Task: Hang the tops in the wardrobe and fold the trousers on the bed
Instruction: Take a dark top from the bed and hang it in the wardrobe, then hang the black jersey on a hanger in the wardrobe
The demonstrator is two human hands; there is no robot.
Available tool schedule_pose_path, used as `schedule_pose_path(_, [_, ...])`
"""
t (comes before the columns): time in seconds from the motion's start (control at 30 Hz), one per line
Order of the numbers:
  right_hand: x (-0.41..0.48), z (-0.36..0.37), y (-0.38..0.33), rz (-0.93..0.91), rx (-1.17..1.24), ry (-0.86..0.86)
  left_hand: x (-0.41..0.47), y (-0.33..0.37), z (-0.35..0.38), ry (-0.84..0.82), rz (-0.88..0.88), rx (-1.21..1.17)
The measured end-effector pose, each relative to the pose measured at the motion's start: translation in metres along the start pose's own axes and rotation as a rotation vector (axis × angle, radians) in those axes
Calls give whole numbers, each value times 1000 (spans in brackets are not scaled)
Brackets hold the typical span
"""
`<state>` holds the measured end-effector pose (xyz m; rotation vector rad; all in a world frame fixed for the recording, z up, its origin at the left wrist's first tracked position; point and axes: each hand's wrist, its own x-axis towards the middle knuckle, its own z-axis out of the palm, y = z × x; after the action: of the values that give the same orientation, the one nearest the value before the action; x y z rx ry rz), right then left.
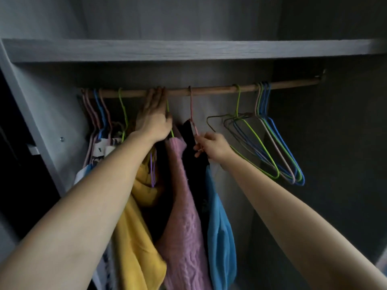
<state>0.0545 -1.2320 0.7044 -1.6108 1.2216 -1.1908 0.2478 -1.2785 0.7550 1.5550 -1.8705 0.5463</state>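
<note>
Hanging step, by the look of it. Left hand (154, 120) up at the rail (209, 91), fingers flat against it beside a green hook, gripping nothing certain. Right hand (211, 145) pinched on the pink hanger (191, 109) carrying the dark top (193, 147) — already hooked on. Next, probably: let go, straighten, fetch another top.

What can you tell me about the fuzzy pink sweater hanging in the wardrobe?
The pink sweater looks soft and knitted, with a raised cable pattern. It hangs long and loose from a thin green hanger hooked over the wooden rail. The left hand is up at that hook, fingers reaching the rail. A yellow top hangs on its left, and a dark garment on its right; both press against it. Its bottom edge is out of view.
</note>
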Motion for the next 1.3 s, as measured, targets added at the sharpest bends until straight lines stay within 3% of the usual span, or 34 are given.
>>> schedule_pose_path(0.07, [-11, 2, -3, -37, -165, 31, 2, 4, -5, -40, -26, -13])
schedule_pose_path(0.17, [-39, -4, 0, -168, -508, 211, -9, 11, -16, -109, -62, -54])
schedule_pose_path(0.27, [-80, -16, 24, -243, -681, 367, -50, 29, -16, -110, -64, -148])
schedule_pose_path(0.47, [-206, -40, 112, -187, -995, 694, -169, 100, 9, 177, 194, -443])
schedule_pose_path(0.53, [-267, -47, 152, -30, -1102, 685, -227, 127, 23, 145, 267, -502])
schedule_pose_path(0.73, [-449, -82, 211, 478, -1270, 565, -369, 199, 41, -266, 355, -550])
schedule_pose_path(1.0, [-714, -96, 175, 911, -1279, 826, -513, 350, -9, -596, 751, -634])
schedule_pose_path(1.17, [-912, -31, 146, 1202, -1150, 1009, -664, 432, -105, -669, 1085, -754])
schedule_pose_path(1.3, [-1057, 40, 119, 1406, -1095, 1130, -790, 456, -187, -667, 1356, -766])
